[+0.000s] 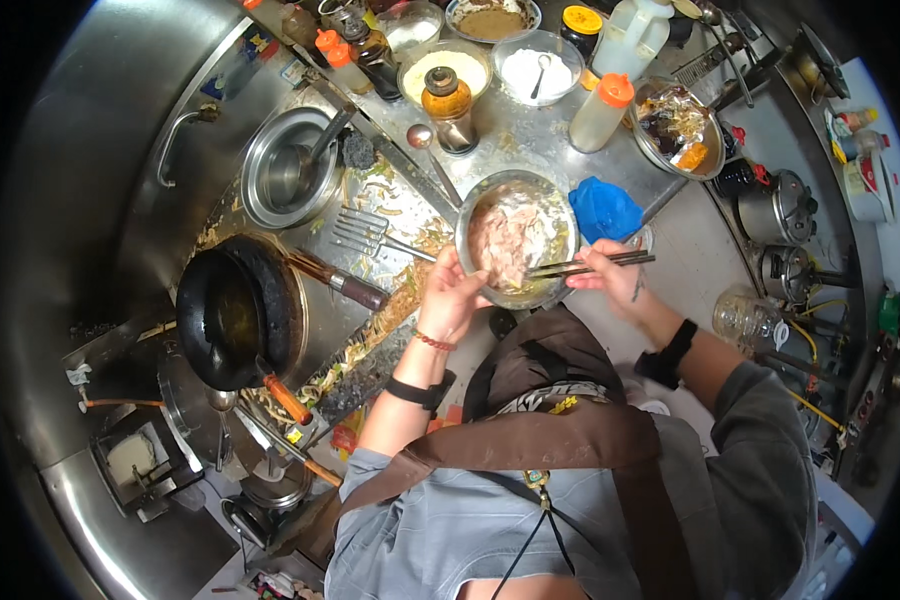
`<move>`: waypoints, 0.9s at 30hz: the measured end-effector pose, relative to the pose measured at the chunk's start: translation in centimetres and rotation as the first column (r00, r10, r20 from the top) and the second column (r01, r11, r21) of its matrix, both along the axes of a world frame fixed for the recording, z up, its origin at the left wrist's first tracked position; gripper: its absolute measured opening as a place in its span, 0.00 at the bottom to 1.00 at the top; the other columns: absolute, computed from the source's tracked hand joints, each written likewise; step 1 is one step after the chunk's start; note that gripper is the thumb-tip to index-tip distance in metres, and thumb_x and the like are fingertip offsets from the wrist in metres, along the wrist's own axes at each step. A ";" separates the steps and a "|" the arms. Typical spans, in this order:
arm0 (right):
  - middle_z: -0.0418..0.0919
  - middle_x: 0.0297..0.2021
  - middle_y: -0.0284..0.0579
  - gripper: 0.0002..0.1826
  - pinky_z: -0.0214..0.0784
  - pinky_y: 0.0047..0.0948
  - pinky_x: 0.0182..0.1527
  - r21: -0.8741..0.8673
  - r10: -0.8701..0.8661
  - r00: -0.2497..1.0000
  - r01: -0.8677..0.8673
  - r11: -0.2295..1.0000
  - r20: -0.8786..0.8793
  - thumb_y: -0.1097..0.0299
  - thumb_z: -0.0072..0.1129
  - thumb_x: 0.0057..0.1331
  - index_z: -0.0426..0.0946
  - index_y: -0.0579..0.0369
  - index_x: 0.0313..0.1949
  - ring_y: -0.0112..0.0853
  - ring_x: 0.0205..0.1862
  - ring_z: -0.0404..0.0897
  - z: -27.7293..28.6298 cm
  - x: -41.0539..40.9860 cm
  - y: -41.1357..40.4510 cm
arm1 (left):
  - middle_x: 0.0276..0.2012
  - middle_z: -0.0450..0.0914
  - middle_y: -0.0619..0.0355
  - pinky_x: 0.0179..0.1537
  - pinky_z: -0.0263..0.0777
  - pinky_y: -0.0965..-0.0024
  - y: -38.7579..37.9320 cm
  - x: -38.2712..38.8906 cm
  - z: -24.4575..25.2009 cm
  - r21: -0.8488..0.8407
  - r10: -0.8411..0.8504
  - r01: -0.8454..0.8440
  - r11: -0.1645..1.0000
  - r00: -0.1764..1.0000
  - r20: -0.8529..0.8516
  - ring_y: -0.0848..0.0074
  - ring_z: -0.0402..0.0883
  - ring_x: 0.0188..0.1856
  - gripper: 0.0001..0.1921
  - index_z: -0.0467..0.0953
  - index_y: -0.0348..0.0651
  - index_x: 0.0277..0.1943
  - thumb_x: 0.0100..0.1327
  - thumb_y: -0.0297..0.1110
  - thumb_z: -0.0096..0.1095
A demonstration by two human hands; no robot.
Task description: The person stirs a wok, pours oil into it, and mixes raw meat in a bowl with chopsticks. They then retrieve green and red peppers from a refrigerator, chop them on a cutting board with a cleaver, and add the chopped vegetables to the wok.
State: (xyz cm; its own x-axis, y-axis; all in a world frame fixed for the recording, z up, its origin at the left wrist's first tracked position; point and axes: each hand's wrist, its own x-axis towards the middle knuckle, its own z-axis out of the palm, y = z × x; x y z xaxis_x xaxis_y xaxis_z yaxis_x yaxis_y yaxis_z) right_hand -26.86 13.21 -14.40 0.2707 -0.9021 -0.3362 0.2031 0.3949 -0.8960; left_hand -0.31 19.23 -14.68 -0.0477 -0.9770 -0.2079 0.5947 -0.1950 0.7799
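My left hand [454, 292] grips the near-left rim of a round metal bowl [465, 247], its thumb over the edge. Inside lies a pile of pale pink sliced raw meat [506, 232] with white powder and yellowish liquid around it. Dark chopsticks [615, 262] are held in my right hand [600, 268], their tips in the meat at the bowl's lower right. The bowl is held in front of my apron, at the edge of the metal counter. A crumpled blue plastic bag [606, 210] lies just right of the bowl.
At left stand a black wok [221, 319], a metal basin with a ladle [251, 169], a slotted turner [360, 231] and a bamboo brush [345, 283]. Behind the bowl are a squeeze bottle [604, 116], an amber-topped jar [450, 105] and a bowl of white powder [510, 56]. Pressure cookers [776, 210] line the right.
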 end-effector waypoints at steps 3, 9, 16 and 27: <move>0.79 0.37 0.55 0.07 0.84 0.36 0.36 0.090 -0.215 0.959 0.202 0.975 0.185 0.73 0.53 0.70 0.72 0.66 0.38 0.43 0.36 0.85 -0.1 3.6 -0.1 | 0.46 0.80 0.57 0.39 0.87 0.64 -0.2 -1.3 0.4 0.012 -0.013 0.013 1.000 0.999 -0.029 0.73 0.84 0.44 0.16 0.67 0.43 0.53 0.66 0.15 0.52; 0.81 0.35 0.48 0.08 0.82 0.32 0.39 -0.263 -0.171 0.984 0.154 0.952 -0.044 0.70 0.54 0.71 0.72 0.64 0.38 0.37 0.33 0.85 3.9 2.0 -2.4 | 0.52 0.78 0.53 0.43 0.86 0.59 0.6 0.2 1.1 0.095 -0.021 0.026 0.995 0.999 -0.046 0.68 0.83 0.48 0.19 0.65 0.45 0.57 0.67 0.16 0.50; 0.81 0.28 0.46 0.08 0.81 0.26 0.28 -0.213 0.156 0.965 -0.201 0.956 -0.212 0.72 0.53 0.70 0.75 0.63 0.34 0.32 0.26 0.85 3.2 0.6 -1.2 | 0.54 0.76 0.52 0.44 0.86 0.55 1.5 1.7 0.5 0.161 -0.057 0.068 0.985 0.996 -0.072 0.64 0.82 0.51 0.21 0.67 0.44 0.59 0.66 0.15 0.51; 0.79 0.23 0.34 0.08 0.67 0.21 0.26 -0.503 0.193 0.675 -0.683 0.529 -0.712 0.70 0.57 0.69 0.77 0.57 0.31 0.20 0.22 0.75 7.7 2.9 -6.5 | 0.45 0.81 0.56 0.40 0.87 0.60 1.2 4.1 1.5 0.101 -0.065 0.064 0.993 0.998 0.005 0.71 0.85 0.41 0.17 0.70 0.42 0.54 0.64 0.15 0.53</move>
State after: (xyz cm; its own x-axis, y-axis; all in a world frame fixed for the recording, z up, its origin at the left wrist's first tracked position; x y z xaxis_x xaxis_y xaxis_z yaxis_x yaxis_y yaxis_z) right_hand -23.95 6.68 -6.67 0.7050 -0.7026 0.0970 -0.3832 -0.4924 -0.7815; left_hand 3.80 20.42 -13.15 -0.1074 -0.9460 -0.3059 0.5721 -0.3104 0.7592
